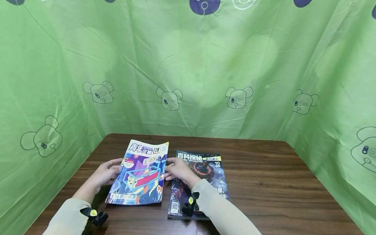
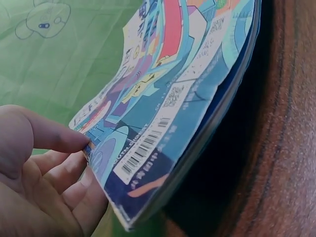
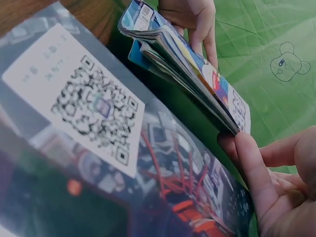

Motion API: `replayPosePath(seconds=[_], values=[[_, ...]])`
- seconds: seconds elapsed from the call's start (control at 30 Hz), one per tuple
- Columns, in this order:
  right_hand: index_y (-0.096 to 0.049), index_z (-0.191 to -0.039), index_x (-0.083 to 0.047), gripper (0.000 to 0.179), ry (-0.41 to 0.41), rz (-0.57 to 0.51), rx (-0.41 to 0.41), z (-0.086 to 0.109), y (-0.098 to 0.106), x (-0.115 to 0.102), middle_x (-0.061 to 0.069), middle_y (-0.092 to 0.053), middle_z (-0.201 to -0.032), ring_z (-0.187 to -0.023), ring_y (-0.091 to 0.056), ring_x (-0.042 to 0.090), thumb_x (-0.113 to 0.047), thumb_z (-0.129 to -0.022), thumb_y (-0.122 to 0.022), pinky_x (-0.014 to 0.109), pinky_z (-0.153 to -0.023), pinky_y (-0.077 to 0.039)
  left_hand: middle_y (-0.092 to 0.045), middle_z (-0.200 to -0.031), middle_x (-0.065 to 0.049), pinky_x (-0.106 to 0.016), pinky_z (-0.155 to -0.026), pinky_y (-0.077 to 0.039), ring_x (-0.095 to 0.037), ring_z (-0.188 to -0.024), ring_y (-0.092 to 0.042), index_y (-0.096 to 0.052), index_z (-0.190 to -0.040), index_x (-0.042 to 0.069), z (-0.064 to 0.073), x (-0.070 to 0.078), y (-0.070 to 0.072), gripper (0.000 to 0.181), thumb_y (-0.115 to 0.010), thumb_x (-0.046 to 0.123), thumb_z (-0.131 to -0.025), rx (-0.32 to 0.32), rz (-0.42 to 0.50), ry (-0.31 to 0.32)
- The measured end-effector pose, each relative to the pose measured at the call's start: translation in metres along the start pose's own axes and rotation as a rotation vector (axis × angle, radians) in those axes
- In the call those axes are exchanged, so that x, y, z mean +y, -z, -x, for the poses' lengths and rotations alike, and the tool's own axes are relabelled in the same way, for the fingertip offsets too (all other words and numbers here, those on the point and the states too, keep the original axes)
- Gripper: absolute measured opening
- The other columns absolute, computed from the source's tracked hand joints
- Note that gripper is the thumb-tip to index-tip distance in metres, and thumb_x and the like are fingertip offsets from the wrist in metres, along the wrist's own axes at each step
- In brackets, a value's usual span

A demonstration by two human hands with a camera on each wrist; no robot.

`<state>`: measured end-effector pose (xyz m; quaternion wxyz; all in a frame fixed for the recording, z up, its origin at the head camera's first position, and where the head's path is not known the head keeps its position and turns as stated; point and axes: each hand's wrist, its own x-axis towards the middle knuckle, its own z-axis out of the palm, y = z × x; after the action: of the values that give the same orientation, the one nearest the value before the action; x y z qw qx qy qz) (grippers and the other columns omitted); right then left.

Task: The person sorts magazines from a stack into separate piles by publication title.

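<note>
A colourful magazine [image 1: 141,176] with a blue and purple cover is raised off the table between both hands. My left hand [image 1: 103,175] pinches its left edge, thumb on the cover and fingers underneath, as the left wrist view shows. On the opposite edge, my right hand [image 1: 180,170] grips the magazine near its upper part with its fingertips. In the right wrist view the pages [image 3: 182,79] fan slightly apart along the side. A dark magazine [image 1: 217,182] lies flat to the right, partly hidden under my right hand and forearm.
The brown wooden table [image 1: 264,182] carries both magazines. Green curtain [image 1: 205,65] with bear-head drawings hangs behind it and along both sides. A black wrist camera [image 1: 98,218] sits on the left cuff, another camera [image 1: 189,207] on the right.
</note>
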<state>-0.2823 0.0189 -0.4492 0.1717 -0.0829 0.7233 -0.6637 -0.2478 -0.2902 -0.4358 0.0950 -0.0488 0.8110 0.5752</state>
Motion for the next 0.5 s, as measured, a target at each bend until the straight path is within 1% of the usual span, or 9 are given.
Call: replayPosePath(seconds=[0.23,0.37,0.5], values=[[-0.044,-0.142,0.012,0.050,-0.016,0.024,0.003,-0.001,-0.003,0.002,0.017,-0.072,-0.095,-0.064,-0.070,0.020,0.001,-0.097,-0.060,0.033,-0.062,-0.061,-0.054,-0.136,-0.030,-0.041,-0.076,-0.059,-0.024,-0.095,-0.069,-0.028,-0.153,-0.006,-0.006,-0.010,-0.004,0.056,-0.047,0.008,-0.102,0.001,-0.022,0.018],[-0.044,-0.142,0.013,0.050,-0.027,0.028,-0.002,-0.001,-0.004,0.002,0.018,-0.073,-0.096,-0.065,-0.070,0.020,0.001,-0.097,-0.061,0.033,-0.063,-0.061,-0.053,-0.137,-0.031,-0.042,-0.076,-0.058,-0.024,-0.096,-0.069,-0.029,-0.153,-0.007,-0.007,-0.012,-0.005,0.056,-0.046,0.008,-0.102,0.009,-0.033,0.032],[-0.045,-0.141,0.015,0.049,-0.031,0.042,-0.012,0.000,-0.004,-0.001,0.020,-0.072,-0.099,-0.068,-0.072,0.023,0.002,-0.097,-0.060,0.033,-0.065,-0.061,-0.053,-0.137,-0.031,-0.042,-0.077,-0.058,-0.024,-0.097,-0.068,-0.030,-0.153,-0.006,-0.008,-0.014,-0.003,0.056,-0.047,0.010,-0.102,0.015,-0.044,0.040]])
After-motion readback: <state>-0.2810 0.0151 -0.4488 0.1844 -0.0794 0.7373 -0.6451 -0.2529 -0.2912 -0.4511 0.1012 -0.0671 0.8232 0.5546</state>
